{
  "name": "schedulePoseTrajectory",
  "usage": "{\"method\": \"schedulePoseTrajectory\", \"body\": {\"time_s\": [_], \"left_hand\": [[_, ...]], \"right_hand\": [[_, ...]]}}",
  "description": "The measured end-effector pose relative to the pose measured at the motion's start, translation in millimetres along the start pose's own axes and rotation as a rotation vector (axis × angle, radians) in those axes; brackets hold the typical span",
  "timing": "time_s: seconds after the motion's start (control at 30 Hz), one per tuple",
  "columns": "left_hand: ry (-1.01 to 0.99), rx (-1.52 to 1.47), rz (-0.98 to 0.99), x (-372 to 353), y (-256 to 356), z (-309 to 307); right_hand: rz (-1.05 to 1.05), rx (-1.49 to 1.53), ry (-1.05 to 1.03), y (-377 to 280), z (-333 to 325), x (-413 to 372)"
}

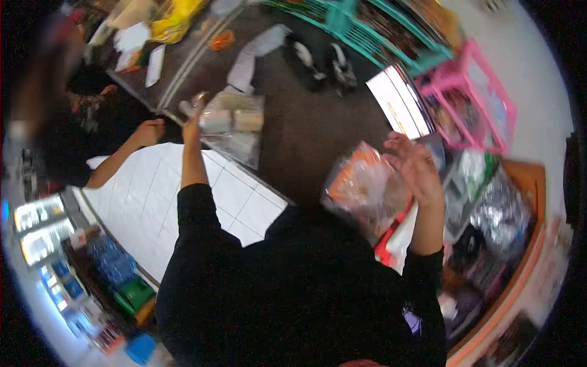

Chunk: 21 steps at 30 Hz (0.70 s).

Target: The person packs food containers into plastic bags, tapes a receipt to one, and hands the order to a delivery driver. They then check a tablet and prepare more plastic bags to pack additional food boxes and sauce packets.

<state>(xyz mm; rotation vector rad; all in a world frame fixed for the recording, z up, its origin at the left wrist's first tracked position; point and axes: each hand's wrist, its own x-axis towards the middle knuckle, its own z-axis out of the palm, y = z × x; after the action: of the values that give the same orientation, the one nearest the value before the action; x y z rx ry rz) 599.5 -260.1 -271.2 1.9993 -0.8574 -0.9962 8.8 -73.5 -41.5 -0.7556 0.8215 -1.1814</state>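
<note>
My left hand (194, 115) is at the left edge of a clear plastic bag (241, 147) with pale packs inside, lying on the dark table (299, 153). Its fingers are blurred, and what they hold cannot be made out. On the right, my right hand (413, 160) is raised with its fingers apart and nothing in it. Just left of it lies a clear plastic bag with orange and white contents (361, 183). A lit screen (400, 101) stands beyond my right hand.
Two dark objects (339, 66), a paper strip (244, 64) and teal crates (342, 21) are at the back. A pink basket (471, 98) and silvery plastic bags (501, 208) are right. Another person's hand (150, 131) is near the table's left edge.
</note>
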Motion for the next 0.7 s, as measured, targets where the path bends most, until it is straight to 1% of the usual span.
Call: {"method": "schedulePoseTrajectory", "body": {"time_s": [0.03,0.07,0.1,0.13,0.17,0.2,0.23,0.3,0.37,0.4,0.43,0.5,0.6,0.7], "left_hand": [[0.07,0.058,0.062,-13.3,14.3,3.2],[0.135,0.036,0.124,-43.0,37.2,8.3],[0.211,0.01,0.189,-72.4,53.7,7.5],[0.192,-0.073,0.398,-71.2,40.8,5.7],[0.17,-0.161,0.601,-87.2,49.2,5.9],[0.135,-0.144,0.628,-104.2,56.0,5.7],[0.051,-0.204,0.65,-120.7,67.9,2.0],[-0.217,-0.393,0.555,-157.0,93.2,7.4],[-0.329,-0.303,0.453,-207.6,111.1,22.5],[-0.387,-0.2,0.554,-232.0,122.8,26.1],[-0.415,-0.205,0.566,-247.6,127.2,32.5],[-0.547,-0.383,0.551,-251.2,117.0,38.7],[-0.625,-0.479,0.484,-263.8,101.8,50.8],[-0.65,-0.431,0.432,-288.6,88.7,70.8]], "right_hand": [[-0.057,0.03,0.045,-8.6,-2.7,-29.5],[-0.114,0.011,0.102,-11.7,-6.9,-63.0],[-0.159,0.059,0.139,-10.2,-11.2,-94.3],[-0.208,0.108,0.161,-4.7,-16.6,-121.7],[-0.255,0.155,0.182,1.5,-21.0,-147.5],[-0.237,0.194,0.273,8.4,-24.0,-172.9],[-0.252,0.226,0.312,17.6,-23.8,-192.2],[-0.281,0.289,0.378,34.9,-21.5,-224.2],[-0.273,0.288,0.46,47.8,-12.1,-243.4],[-0.261,0.28,0.484,53.6,-7.6,-248.9],[-0.248,0.272,0.504,58.4,-3.4,-251.2],[-0.218,0.26,0.508,65.0,9.8,-252.2],[-0.149,0.255,0.524,79.6,16.7,-252.7],[-0.109,0.218,0.491,86.1,26.4,-244.7]]}}
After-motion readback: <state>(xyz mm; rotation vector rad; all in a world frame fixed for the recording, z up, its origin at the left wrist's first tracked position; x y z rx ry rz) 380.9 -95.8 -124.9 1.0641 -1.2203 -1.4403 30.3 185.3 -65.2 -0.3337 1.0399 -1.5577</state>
